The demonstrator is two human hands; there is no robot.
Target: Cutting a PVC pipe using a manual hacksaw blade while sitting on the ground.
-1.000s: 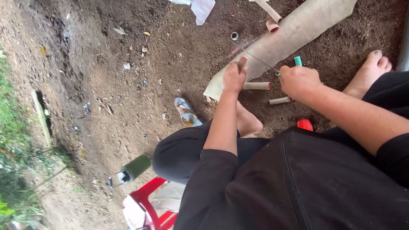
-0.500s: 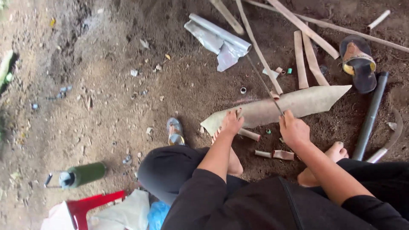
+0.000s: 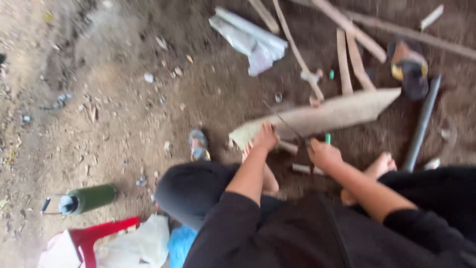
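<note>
Left hand (image 3: pixel 265 137): pressed flat on near end of tan sheet (image 3: pixel 322 117), fingers spread | Right hand (image 3: pixel 323 155): closed around green-handled tool (image 3: pixel 327 138) just beside sheet's edge | Sheet: flat on dirt ground (image 3: pixel 124 114), ahead of knees | Nearby: green bottle (image 3: pixel 87 199), grey pipe (image 3: pixel 420 126), wood strips (image 3: pixel 343 62).

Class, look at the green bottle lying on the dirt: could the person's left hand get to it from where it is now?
Probably not without shifting: the left hand rests on the pale board, while the green bottle lies far off beyond the bent knee.
</note>
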